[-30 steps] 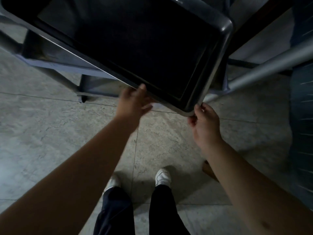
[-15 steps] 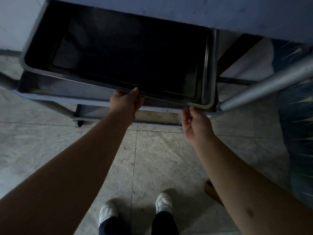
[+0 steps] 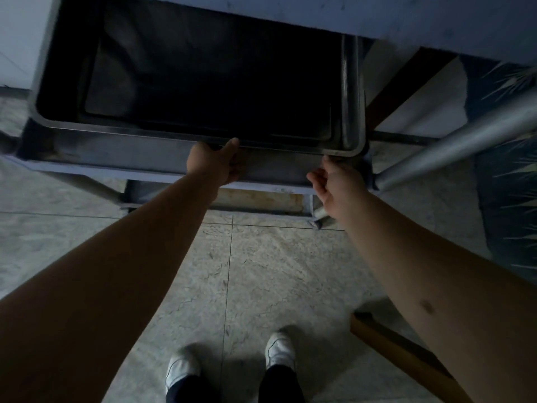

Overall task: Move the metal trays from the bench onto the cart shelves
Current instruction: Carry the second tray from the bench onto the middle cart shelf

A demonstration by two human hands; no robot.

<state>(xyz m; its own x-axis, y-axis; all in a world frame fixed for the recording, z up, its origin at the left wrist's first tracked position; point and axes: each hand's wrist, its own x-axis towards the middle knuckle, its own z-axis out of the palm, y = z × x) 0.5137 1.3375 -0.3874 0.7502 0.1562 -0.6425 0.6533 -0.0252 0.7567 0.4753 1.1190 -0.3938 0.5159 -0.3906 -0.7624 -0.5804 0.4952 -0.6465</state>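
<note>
Dim room with a pale marbled tile floor [image 3: 261, 271], dark grout lines crossing it, and a light wall [image 3: 17, 39] at upper left.

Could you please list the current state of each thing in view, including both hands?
metal tray: empty, lying flat, slid in on a cart shelf beneath the upper shelf.
left hand: gripping the tray's near rim, thumb on top.
right hand: loosely open, fingertips at the tray's near right corner, not clearly gripping.
cart shelf: carrying the tray.
upper shelf: overhanging the tray's far part; its top is out of view.
</note>
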